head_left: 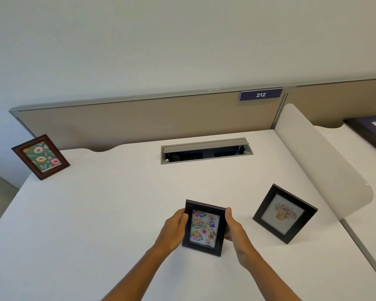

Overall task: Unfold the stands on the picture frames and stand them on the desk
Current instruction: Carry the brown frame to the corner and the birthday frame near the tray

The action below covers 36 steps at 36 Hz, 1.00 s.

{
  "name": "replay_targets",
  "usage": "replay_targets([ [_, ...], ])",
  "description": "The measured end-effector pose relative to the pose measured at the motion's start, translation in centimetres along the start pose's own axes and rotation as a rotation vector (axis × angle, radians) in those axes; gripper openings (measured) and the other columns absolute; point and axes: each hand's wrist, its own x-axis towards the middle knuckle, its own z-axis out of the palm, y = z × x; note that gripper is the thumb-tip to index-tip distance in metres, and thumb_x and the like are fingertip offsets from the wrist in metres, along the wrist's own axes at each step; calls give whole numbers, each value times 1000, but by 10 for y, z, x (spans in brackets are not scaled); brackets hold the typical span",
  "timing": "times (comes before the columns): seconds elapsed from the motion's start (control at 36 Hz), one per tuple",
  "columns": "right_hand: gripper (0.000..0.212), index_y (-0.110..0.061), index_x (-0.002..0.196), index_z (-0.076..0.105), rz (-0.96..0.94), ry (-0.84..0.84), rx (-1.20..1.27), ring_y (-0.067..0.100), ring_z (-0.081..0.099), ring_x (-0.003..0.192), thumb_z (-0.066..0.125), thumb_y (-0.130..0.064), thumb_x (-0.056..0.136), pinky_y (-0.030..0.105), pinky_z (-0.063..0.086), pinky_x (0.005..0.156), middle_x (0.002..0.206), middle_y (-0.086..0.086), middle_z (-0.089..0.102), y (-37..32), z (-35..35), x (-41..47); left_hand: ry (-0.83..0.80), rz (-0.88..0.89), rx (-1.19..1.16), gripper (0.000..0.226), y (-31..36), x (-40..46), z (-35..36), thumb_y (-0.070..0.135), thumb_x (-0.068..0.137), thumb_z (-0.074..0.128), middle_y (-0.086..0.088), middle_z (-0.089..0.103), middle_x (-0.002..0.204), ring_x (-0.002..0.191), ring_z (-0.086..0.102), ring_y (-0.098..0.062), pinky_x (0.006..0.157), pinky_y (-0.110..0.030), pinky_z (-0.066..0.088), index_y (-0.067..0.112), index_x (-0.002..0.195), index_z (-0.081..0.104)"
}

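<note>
A black frame with a "Happy Birthday" picture [204, 228] is upright on the white desk [109, 213], near the front centre. My left hand [174, 231] grips its left edge and my right hand [236, 232] grips its right edge. Its stand is hidden behind it. A second black frame with a flower picture [284, 213] stands tilted back to the right, apart from my hands. At the far left corner stands a brown wooden frame with a doughnut picture [40, 157].
An open cable hatch [206, 149] is set into the desk at the back centre. A tan partition [139, 120] with a "212" label [260, 94] runs along the back. A white side divider [319, 161] bounds the desk on the right.
</note>
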Motion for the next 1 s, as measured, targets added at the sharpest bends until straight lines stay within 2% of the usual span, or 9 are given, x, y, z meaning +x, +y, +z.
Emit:
replay_targets([
  [0.06, 77, -40, 122, 79, 26, -10, 13, 17, 74, 120, 30, -89, 88, 30, 52, 98, 120, -8, 84, 0, 0, 1, -1, 8, 12, 34, -3, 2, 0, 30, 112, 38, 13, 66, 122, 106, 63, 6, 74, -2, 52, 21, 140, 55],
  [0.14, 76, -41, 127, 76, 30, -16, 39, 22, 73, 124, 26, -87, 93, 47, 49, 118, 126, -4, 83, 3, 0, 4, 0, 20, 26, 34, -6, 4, 1, 29, 112, 39, 10, 67, 123, 107, 63, 2, 75, -3, 53, 19, 140, 56],
  [0.22, 73, -43, 128, 76, 25, -17, 70, 23, 73, 125, 28, -87, 96, 55, 48, 121, 125, -6, 83, 7, 0, 7, 7, 24, 44, 33, -8, 6, 3, 26, 112, 40, 7, 68, 125, 111, 64, -5, 74, -5, 54, 17, 139, 57],
  [0.31, 73, -46, 124, 79, 16, -23, 96, 22, 74, 124, 34, -92, 91, 54, 50, 117, 121, -10, 85, 9, 0, 8, 21, 19, 65, 32, -10, 8, 3, 24, 112, 42, 6, 68, 125, 114, 64, -9, 74, -5, 54, 16, 138, 58],
  [0.44, 72, -50, 116, 82, 15, -17, 109, 22, 74, 123, 38, -96, 83, 49, 54, 106, 119, -10, 85, 6, 4, 9, 45, 17, 75, 29, -12, 10, 3, 21, 112, 43, 10, 67, 115, 100, 65, -1, 69, -3, 53, 15, 134, 61],
  [0.5, 74, -47, 121, 81, 16, -16, 96, 23, 73, 124, 37, -95, 86, 52, 53, 111, 122, -7, 84, 3, 7, 9, 49, 13, 69, 29, -14, 11, 1, 21, 111, 43, 11, 67, 115, 98, 64, 4, 70, -4, 54, 15, 134, 61],
  [0.64, 73, -42, 127, 77, 27, -28, 60, 24, 71, 126, 31, -87, 93, 54, 50, 116, 125, -5, 83, -9, 18, 12, 65, -2, 40, 29, -18, 14, -10, 22, 111, 43, 7, 69, 119, 109, 66, -9, 77, -13, 58, 16, 134, 60],
  [0.75, 75, -38, 131, 76, 27, -49, 30, 24, 71, 126, 29, -85, 95, 54, 49, 117, 129, -2, 81, -22, 32, 19, 84, -10, 22, 28, -22, 17, -24, 22, 111, 43, 7, 69, 119, 107, 66, -9, 76, -12, 58, 16, 132, 60],
  [1.0, 77, -36, 132, 73, 24, -126, -28, 22, 69, 126, 30, -85, 91, 49, 50, 113, 131, -2, 79, -57, 76, 52, 133, -64, -44, 28, -35, 34, -72, 20, 111, 43, -1, 70, 125, 118, 67, -17, 97, -36, 62, 15, 132, 60],
])
